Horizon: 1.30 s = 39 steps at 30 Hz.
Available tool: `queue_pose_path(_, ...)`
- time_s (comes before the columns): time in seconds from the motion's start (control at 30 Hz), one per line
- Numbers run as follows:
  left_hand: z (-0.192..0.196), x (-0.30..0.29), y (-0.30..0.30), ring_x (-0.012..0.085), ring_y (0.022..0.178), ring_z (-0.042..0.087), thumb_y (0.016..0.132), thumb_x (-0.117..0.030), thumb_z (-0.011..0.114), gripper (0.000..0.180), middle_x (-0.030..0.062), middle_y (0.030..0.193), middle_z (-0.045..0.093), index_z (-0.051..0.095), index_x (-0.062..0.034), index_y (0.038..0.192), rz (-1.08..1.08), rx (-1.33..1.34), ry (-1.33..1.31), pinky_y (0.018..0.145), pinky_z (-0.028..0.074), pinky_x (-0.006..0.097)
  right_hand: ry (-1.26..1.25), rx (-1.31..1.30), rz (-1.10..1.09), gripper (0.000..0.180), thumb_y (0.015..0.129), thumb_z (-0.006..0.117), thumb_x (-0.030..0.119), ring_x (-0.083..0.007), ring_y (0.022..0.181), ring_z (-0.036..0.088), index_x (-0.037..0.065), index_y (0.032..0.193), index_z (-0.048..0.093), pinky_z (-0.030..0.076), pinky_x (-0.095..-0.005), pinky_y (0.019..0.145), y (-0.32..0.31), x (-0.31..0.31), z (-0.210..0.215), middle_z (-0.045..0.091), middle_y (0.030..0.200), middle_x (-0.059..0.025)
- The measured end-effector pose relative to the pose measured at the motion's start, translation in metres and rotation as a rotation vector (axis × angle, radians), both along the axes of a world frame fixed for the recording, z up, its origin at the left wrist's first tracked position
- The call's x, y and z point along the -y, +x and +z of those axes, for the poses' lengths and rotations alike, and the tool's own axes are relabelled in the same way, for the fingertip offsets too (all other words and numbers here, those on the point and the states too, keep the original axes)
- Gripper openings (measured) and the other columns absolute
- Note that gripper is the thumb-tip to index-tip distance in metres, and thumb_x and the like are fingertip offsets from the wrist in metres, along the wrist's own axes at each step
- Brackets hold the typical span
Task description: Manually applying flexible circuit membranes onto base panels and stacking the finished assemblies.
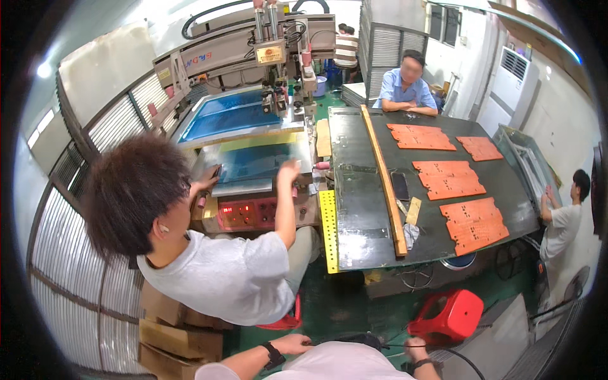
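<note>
At the lower edge, my left hand, with a dark band on its wrist, has its fingers curled in beside a black bundle in front of my pale shirt. What those fingers hold, if anything, cannot be made out. Farther right, my right hand is closed around a thin black cable, which runs off toward the lower right. A red plastic stool lies on its side just beyond that hand.
A co-worker in grey sits at a printing machine, both hands at its bed. Orange perforated sheets, a wooden bar and a phone lie on the dark table. Someone in blue leans on its far edge. Cardboard boxes stand left.
</note>
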State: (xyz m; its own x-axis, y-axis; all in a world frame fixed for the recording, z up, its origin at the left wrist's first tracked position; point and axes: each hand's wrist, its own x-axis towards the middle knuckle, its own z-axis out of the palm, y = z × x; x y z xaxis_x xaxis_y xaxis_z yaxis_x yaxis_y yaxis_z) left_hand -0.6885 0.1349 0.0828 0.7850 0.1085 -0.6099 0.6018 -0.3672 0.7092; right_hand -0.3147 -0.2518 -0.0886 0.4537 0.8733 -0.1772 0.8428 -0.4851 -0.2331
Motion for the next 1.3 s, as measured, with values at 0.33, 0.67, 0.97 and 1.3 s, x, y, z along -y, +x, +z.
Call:
queue_pose_path(0.33,0.019,0.079,0.157,0.0378,0.107,0.061,0.08,-0.046,0.06,0.056,0.0241,0.111,0.065,0.063,-0.0007,0.113,-0.009,-0.076,0.105,0.089,0.048,0.045,0.142,-0.58,-0.573,0.027,0.08,0.066,0.026,-0.0261,0.079,0.065,0.002,0.089,0.068,0.051,-0.04,0.07,0.065,0.155,-0.046,0.067,0.086,-0.0163)
queue_pose_path(0.67,0.023,0.086,0.25,0.0377,0.106,0.062,0.081,-0.05,0.059,0.057,0.0237,0.11,0.066,0.065,-0.0023,0.111,-0.043,-0.093,0.276,0.089,0.048,0.047,0.266,-0.489,-0.486,0.032,0.084,0.061,0.029,-0.03,0.089,0.061,0.001,0.098,0.066,0.049,-0.0412,0.078,0.115,0.186,-0.043,0.064,0.096,-0.0192)
queue_pose_path(0.97,0.038,0.032,0.343,0.036,0.1,0.064,0.08,-0.05,0.062,0.052,0.0197,0.104,0.068,0.067,-0.0041,0.104,-0.217,-0.006,0.325,0.084,0.051,0.046,0.346,-0.429,-0.346,0.037,0.088,0.056,0.031,-0.0336,0.099,0.058,0.001,0.107,0.063,0.047,-0.0424,0.084,0.146,0.099,-0.026,0.062,0.106,-0.0218)
queue_pose_path(1.3,0.024,0.019,0.331,0.0357,0.101,0.064,0.074,-0.045,0.068,0.052,0.0193,0.104,0.068,0.067,-0.0034,0.105,-0.013,-0.022,0.18,0.085,0.05,0.046,0.319,-0.41,-0.039,0.042,0.092,0.051,0.034,-0.0376,0.11,0.054,0.001,0.116,0.061,0.045,-0.0437,0.092,0.239,0.044,-0.011,0.059,0.117,-0.0247)
